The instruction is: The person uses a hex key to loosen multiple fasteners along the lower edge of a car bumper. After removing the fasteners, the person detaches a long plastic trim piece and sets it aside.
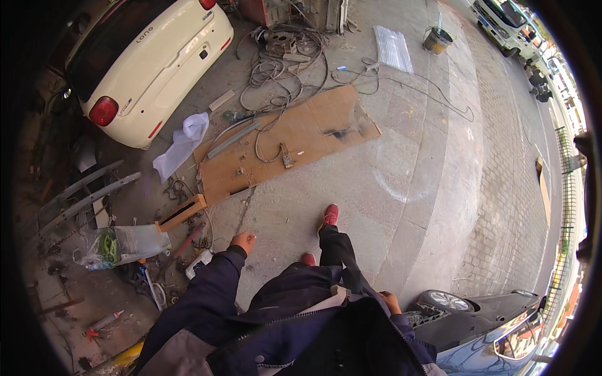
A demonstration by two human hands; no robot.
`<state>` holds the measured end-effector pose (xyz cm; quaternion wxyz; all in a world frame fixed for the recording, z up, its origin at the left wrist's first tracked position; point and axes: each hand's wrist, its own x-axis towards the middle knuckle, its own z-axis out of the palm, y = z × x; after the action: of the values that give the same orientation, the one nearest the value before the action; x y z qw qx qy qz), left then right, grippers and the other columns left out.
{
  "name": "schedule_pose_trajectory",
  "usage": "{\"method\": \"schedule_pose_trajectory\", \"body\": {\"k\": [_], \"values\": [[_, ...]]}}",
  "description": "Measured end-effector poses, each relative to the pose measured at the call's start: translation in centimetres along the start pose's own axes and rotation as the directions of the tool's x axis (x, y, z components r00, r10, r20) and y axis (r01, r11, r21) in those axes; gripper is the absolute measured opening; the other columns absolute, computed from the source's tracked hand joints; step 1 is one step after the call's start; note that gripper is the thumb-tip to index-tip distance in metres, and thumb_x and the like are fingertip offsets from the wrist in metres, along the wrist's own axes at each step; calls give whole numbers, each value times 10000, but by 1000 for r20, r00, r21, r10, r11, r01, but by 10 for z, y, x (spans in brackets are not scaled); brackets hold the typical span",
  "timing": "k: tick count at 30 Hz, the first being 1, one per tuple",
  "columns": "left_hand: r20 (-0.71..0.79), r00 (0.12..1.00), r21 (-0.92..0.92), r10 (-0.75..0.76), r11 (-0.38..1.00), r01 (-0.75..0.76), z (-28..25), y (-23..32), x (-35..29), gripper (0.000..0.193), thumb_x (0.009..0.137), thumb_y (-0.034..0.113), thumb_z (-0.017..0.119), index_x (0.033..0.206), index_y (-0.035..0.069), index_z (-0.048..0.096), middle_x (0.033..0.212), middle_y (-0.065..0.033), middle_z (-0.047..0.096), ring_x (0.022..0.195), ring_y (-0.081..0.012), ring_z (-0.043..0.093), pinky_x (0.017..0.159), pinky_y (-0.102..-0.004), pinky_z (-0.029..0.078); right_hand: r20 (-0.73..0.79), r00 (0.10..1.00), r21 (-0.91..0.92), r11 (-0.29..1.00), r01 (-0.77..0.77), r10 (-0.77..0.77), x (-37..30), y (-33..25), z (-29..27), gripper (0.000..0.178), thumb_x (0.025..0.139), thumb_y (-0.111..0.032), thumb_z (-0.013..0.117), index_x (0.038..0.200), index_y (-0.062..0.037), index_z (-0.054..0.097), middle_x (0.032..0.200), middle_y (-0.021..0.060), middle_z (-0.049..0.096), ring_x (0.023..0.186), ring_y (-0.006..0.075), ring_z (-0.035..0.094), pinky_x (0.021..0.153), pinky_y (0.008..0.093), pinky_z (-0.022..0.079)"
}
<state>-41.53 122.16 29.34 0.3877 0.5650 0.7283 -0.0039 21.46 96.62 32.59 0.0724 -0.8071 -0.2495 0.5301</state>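
Observation:
My left hand (243, 241) hangs beside my left hip with its fingers curled in, and nothing shows in it. It is over bare concrete, nearest to a long narrow open cardboard box (182, 212) and a white plastic container (199, 263) on the floor. My right hand (390, 302) is low by my right side, close to the dark car (489, 319). The jacket partly covers it, and its fingers do not show well enough to read. Below me are my dark trousers and red shoes (330, 215), one foot ahead of the other.
A flattened cardboard sheet (295, 141) lies ahead with a metal clamp (286, 156) on it. Tangled cables (269, 72) spread beyond it. A cream car (157, 62) stands at far left, a bucket (438, 41) at far right. Metal rails (88, 194) and a caulking gun (103, 324) lie left.

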Motion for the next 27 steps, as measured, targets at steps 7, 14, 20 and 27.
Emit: {"method": "schedule_pose_trajectory", "body": {"k": [7,14,20,27], "values": [[27,938,3,-345,938,345,-6,-54,-31,411,1010,447,694,1110,61,796,1083,-194,798,1050,-415,752,923,-512,596,47,997,25,998,-61,60,191,-228,-27,301,993,-245,677,1066,35,759,810,67,711,676,183,670,610,345,530],[75,788,-238,-611,756,609,-33,-30,-15,445,1012,467,670,1131,55,787,1127,-207,794,1117,-431,736,984,-518,578,80,948,-73,947,313,-307,324,-574,-47,358,1041,-271,637,1190,34,752,940,97,768,755,172,712,641,324,547],[18,838,-443,-546,747,496,-37,5,70,434,1027,471,652,1151,75,777,1139,-179,795,1116,-403,738,951,-485,581,251,856,-118,863,491,-453,371,-812,13,227,1060,-246,617,1054,-32,691,819,-6,641,638,84,572,548,268,420],[119,788,-479,-604,660,579,-94,-17,185,432,1025,480,619,1123,92,781,1133,-184,788,1101,-434,729,967,-518,578,411,878,-348,848,400,-245,381,-923,138,235,1034,-287,635,1096,-71,703,955,68,730,769,178,682,693,363,539]]}}
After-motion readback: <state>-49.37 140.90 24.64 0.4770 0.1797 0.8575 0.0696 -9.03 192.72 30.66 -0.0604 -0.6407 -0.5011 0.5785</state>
